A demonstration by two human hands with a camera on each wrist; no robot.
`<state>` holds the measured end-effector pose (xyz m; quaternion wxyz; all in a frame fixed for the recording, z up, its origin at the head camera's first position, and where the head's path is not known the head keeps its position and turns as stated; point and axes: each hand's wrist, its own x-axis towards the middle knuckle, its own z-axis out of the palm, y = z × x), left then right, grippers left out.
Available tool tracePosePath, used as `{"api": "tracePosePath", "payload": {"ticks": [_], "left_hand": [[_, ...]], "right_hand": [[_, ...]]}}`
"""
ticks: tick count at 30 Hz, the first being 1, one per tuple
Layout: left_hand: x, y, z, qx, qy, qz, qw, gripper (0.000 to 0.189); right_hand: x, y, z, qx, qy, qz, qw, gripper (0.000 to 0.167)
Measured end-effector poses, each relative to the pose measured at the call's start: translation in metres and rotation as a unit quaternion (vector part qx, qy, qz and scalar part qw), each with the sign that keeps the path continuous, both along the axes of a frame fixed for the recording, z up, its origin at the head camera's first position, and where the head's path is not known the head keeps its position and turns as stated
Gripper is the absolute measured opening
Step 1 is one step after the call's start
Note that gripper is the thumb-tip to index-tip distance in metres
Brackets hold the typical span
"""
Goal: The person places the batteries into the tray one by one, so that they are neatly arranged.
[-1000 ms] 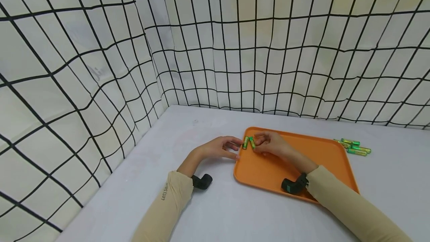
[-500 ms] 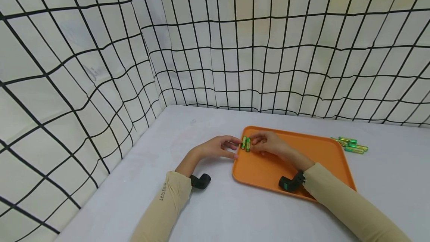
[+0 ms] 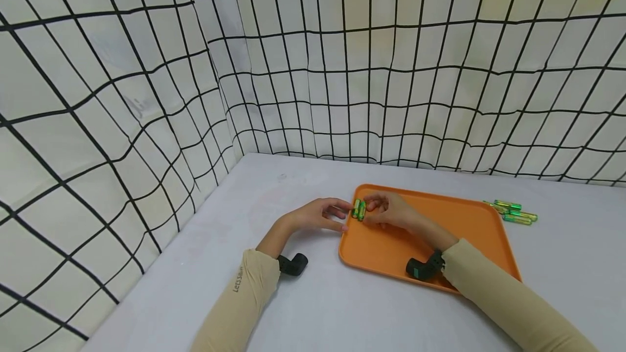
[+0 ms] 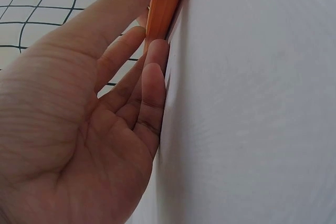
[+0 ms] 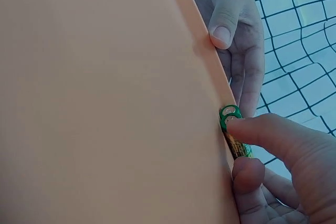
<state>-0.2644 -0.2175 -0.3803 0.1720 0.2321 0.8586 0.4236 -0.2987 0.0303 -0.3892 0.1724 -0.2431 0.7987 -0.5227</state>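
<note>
Two green-and-gold batteries lie side by side at the left end of an orange tray (image 3: 415,243). My right hand (image 3: 395,212) has thumb and fingertips curled at the right-hand battery (image 3: 362,211). In the right wrist view the thumb is on one end of this battery (image 5: 239,145) and a bent finger is close to its other end. The left-hand battery (image 3: 356,208) sits against the tray's left rim. My left hand (image 3: 315,215) rests at that rim, fingers loosely extended. In the left wrist view its thumb touches the tray's edge (image 4: 167,3), with the other fingers low beside it.
Several more batteries (image 3: 518,217) lie in a loose pile on the white table (image 3: 303,308), just beyond the tray's right end. A black net (image 3: 371,69) over white sheeting stands behind the table and along its left side.
The right-hand battery has moved left and straightened, from slanting apart to lying close along the other one. My right hand moved slightly left with it; the left hand stayed at the rim.
</note>
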Motion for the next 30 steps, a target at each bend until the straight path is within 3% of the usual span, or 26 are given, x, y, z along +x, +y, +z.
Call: {"api": "tracePosePath", "payload": {"ticks": [18, 30], "left_hand": [[-0.0009, 0.0008, 0.0001, 0.002, -0.009, 0.006, 0.9999, 0.055], [-0.0014, 0.0009, -0.0015, 0.001, -0.012, 0.01, 0.9999, 0.055]], "right_hand": [[0.0031, -0.0038, 0.0006, 0.009, -0.008, -0.046, 0.9989, 0.053], [0.0043, -0.0037, -0.0001, -0.002, 0.008, -0.031, 0.9995, 0.051]]}}
